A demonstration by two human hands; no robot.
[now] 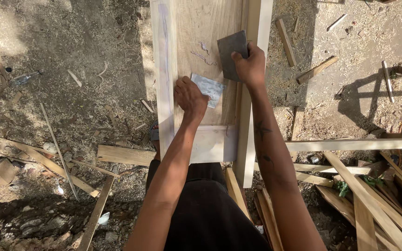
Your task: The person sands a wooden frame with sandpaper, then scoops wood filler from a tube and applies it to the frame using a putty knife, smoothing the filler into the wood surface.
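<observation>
A pale wooden door panel (196, 28) lies lengthwise in front of me, its frame coated in whitish filler. My right hand (250, 65) grips a dark flat scraper (231, 53) pressed against the recessed panel near the right stile. My left hand (190, 96) holds a lighter, filler-smeared scraper (209, 88) flat on the panel just below. Small smears of filler (203, 52) sit on the wood above the left scraper.
Sawdust and dirt ground lies to the left, with thin sticks (59, 151) and a board (124, 155). Loose wooden slats and offcuts (364, 195) are piled at the lower right. A short wood strip (316, 69) lies on the ground to the right.
</observation>
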